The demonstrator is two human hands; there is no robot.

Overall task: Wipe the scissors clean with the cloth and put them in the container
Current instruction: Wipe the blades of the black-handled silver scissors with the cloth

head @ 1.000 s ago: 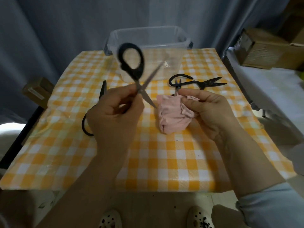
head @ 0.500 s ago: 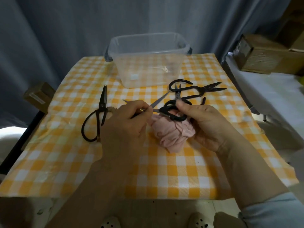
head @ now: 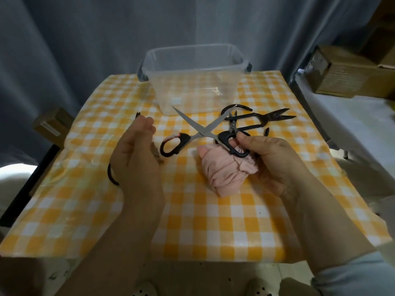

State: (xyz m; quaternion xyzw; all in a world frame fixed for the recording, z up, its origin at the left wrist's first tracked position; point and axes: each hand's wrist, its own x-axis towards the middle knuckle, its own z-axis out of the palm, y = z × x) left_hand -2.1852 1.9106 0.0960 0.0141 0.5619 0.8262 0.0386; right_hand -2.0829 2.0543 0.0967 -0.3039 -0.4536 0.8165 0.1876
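A pair of silver-bladed scissors with black handles is spread wide open above the table. My right hand grips one of its handle loops and holds the bunched pink cloth under it. My left hand hovers to the left of the scissors, fingers straight, holding nothing. The clear plastic container stands at the back of the table. Black iron scissors lie behind my right hand. Another black pair lies mostly hidden under my left hand.
The table carries an orange-and-white checked cloth. Cardboard boxes sit on a white surface at the right. A small box stands left of the table. Grey curtains hang behind.
The scissors passed from my left hand to my right, which now grips a handle loop. The blades have swung wide open. My left hand has let go and opened.
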